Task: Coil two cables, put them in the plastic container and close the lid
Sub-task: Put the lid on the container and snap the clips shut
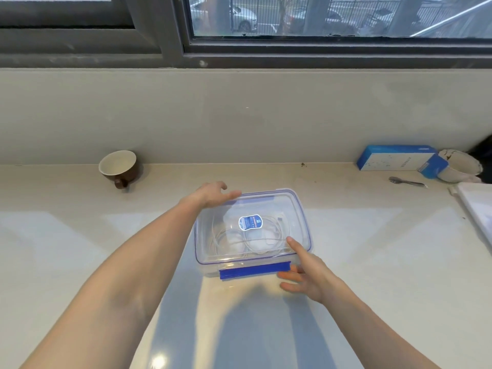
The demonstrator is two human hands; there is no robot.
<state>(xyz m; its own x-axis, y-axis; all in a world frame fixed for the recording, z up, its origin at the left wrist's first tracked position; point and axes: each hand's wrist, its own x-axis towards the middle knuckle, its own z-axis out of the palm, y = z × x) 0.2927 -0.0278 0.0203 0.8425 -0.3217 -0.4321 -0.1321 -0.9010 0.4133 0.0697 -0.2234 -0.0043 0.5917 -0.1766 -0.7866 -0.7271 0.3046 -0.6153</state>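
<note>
A clear plastic container (pixel 205 262) stands mid-counter with its blue-trimmed lid (pixel 300 209) lying on top. Through the lid I see white coiled cables (pixel 255 243) inside, under a blue sticker. A blue latch (pixel 254 270) runs along the near edge. My left hand (pixel 213 194) rests on the lid's far left corner, fingers spread. At the near right corner, my right hand (pixel 306 272) has its index finger on the lid and the other fingers by the latch's right end. Neither hand grips anything.
A brown mug (pixel 119 166) lies tilted at the back left. A blue and white box (pixel 396 158), a white cup (pixel 460 166) and a small metal spoon (pixel 406 181) sit at the back right. A white flat object (pixel 476 206) lies at the right edge.
</note>
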